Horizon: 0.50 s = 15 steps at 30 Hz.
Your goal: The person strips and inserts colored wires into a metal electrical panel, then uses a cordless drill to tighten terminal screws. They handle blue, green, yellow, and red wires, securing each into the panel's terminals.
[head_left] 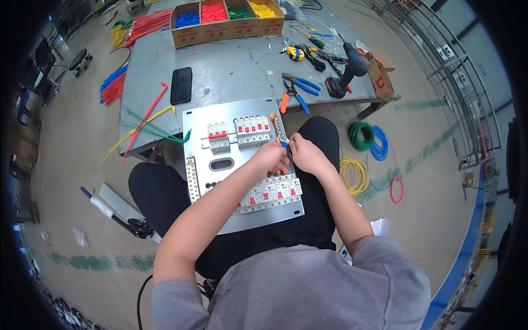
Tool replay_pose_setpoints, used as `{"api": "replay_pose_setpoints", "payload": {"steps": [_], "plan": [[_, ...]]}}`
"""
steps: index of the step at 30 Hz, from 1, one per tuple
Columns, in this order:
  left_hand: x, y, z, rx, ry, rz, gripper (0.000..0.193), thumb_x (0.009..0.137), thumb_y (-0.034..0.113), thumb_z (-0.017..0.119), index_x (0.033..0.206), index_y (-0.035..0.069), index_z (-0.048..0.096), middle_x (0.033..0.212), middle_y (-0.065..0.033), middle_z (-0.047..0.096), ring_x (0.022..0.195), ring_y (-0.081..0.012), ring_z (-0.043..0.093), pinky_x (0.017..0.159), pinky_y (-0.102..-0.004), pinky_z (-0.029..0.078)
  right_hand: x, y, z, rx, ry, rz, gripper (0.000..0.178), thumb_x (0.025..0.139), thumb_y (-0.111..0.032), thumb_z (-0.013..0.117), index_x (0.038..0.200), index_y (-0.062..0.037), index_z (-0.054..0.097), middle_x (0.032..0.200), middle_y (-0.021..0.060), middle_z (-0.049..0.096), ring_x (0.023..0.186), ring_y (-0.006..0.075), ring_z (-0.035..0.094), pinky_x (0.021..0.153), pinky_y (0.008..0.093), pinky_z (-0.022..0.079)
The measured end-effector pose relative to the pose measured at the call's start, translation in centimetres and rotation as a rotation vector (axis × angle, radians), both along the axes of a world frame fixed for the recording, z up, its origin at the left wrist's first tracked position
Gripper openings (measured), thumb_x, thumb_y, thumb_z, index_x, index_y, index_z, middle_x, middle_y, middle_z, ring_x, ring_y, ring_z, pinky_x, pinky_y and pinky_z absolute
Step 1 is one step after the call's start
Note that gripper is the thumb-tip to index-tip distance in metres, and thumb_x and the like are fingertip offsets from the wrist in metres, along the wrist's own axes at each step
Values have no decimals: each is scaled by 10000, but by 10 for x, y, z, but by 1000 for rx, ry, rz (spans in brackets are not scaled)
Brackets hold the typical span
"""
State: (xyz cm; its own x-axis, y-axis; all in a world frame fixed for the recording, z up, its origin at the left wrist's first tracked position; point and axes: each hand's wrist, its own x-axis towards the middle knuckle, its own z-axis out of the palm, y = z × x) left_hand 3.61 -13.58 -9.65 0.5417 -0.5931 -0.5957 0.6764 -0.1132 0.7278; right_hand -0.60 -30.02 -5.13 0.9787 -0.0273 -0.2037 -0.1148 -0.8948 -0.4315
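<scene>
Head view, centre of the frame: the left hand (269,158) and the right hand (306,155) meet, touching, over the right edge of a flat grey metal mounting panel (220,217) lying across the person's lap. Both hands are curled with fingertips pinched together around a small blue-and-orange piece (284,144); what it is, a wire end or a tool tip, is too small to tell, and the fingers hide most of it. Just above them an orange-ended terminal bar (278,127) runs along the panel's edge. An upper row of white circuit breakers with red toggles (242,133) sits clear; the lower breaker row (272,193) is partly covered by the left forearm. Above the panel, a grey metal workbench (231,77) carries a black phone (181,85), blue-handled pliers (300,82) and a cardboard box of coloured sleeves (226,21), cut off by the upper edge.
</scene>
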Motion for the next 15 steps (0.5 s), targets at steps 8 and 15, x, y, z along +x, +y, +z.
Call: {"api": "replay_pose_setpoints", "payload": {"steps": [8,15], "plan": [[-5,-4,-1,48,-121,-15,271,1049,257,656,1163,12,641,887,-86,677,637,-209,732,485,-287,485,42,-34,37,-243,-115,234,193,966,-153,572,971,-141,765,893,110,735,1082,322,646,1059,511,351],[-6,-4,1,62,-137,-13,266,1050,260,658,1142,11,641,877,-82,674,613,-200,723,463,-284,469,86,-37,23,-318,8,610,143,982,-175,637,903,-165,756,871,64,692,1098,282,592,1087,523,330]]}}
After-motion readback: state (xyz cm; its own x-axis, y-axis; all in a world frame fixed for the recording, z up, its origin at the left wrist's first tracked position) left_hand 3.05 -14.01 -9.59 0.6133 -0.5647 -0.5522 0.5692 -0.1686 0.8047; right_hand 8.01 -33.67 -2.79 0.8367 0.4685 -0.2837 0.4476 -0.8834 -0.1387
